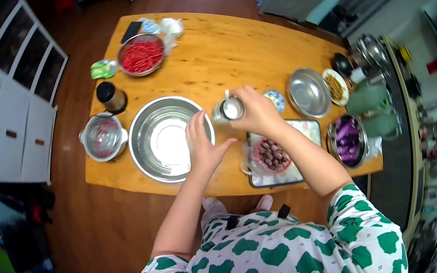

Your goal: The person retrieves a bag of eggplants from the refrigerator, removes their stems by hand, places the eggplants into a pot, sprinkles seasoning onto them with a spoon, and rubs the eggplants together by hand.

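Observation:
My right hand [256, 110] is wrapped round a small, clear jar-like container [227, 110] with a shiny, pale round top; whether that top is a lid or an opening I cannot tell. My left hand [202, 142] is open, fingers stretched forward and thumb apart. It hovers by the right rim of a large steel basin [141, 149], which has no food visible in it. Below my right forearm, a pink-rimmed clear container of dark, reddish-brown round pieces [272, 156] sits on a dark-edged tray [305, 129]. A blue-patterned dish [276, 100] is partly hidden behind my right hand.
Red strips [142, 55] fill a bowl at the far left, near a black-topped jar [111, 97]. A clear bowl [103, 137] stands by the left edge. Rightward are a steel bowl [308, 92], a plate of brownish food [335, 87] and a pot of purple pieces [348, 139].

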A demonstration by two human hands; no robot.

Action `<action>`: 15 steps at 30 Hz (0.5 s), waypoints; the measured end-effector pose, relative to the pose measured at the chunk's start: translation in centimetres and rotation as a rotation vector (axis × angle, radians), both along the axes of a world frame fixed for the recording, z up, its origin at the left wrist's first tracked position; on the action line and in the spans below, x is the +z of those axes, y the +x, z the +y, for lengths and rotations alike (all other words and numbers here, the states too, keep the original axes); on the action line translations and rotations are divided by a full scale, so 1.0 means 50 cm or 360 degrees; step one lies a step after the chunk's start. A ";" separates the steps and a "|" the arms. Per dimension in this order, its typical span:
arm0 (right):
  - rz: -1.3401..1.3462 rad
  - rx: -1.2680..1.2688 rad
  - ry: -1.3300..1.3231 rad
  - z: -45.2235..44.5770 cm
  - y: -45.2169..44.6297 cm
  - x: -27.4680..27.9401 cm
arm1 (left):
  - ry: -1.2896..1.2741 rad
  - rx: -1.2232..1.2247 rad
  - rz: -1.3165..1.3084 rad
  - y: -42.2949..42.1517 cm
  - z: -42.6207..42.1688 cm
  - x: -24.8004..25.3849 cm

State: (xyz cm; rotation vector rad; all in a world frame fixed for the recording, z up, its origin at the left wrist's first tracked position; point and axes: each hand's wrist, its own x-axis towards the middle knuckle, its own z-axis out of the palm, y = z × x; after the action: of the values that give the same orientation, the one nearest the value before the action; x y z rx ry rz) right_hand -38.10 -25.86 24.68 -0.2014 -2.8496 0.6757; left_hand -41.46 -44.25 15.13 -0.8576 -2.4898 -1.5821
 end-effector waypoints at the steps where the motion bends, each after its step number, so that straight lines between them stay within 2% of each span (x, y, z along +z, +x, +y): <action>1: -0.0066 -0.0014 -0.0117 0.006 0.057 0.023 | -0.0006 -0.0083 -0.0006 0.024 0.024 0.008; 4: -0.0112 -0.0121 -0.0446 0.014 0.217 0.045 | -0.0087 -0.0498 0.0034 0.099 0.084 0.028; 6: -0.0177 -0.0151 -0.0478 0.044 0.314 0.027 | -0.0150 -0.0668 0.0103 0.162 0.104 0.026; 7: -0.0014 -0.0119 -0.0500 0.060 0.361 0.008 | -0.0156 -0.0800 0.0000 0.194 0.116 0.036; 8: -0.0008 -0.0196 -0.0697 0.078 0.408 -0.001 | -0.0117 -0.0835 0.0005 0.230 0.135 0.018; 10: 0.0020 -0.0326 -0.1084 0.113 0.487 -0.004 | -0.0281 -0.1099 0.0062 0.283 0.165 0.040; 11: 0.0065 -0.0349 -0.1171 0.132 0.526 -0.015 | -0.0231 -0.1133 0.0118 0.318 0.188 0.054; 14: 0.0174 -0.0118 -0.0987 0.221 0.643 -0.011 | -0.0241 -0.1194 0.0089 0.412 0.275 0.050; 15: 0.0169 -0.0164 -0.1064 0.247 0.681 -0.011 | -0.0249 -0.1196 0.0055 0.441 0.306 0.060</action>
State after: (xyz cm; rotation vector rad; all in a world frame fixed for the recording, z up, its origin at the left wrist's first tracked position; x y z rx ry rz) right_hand -4.05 -13.51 24.14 -0.3907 -2.3901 1.5362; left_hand -19.41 -28.97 18.15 -1.9945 -2.4191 -1.4897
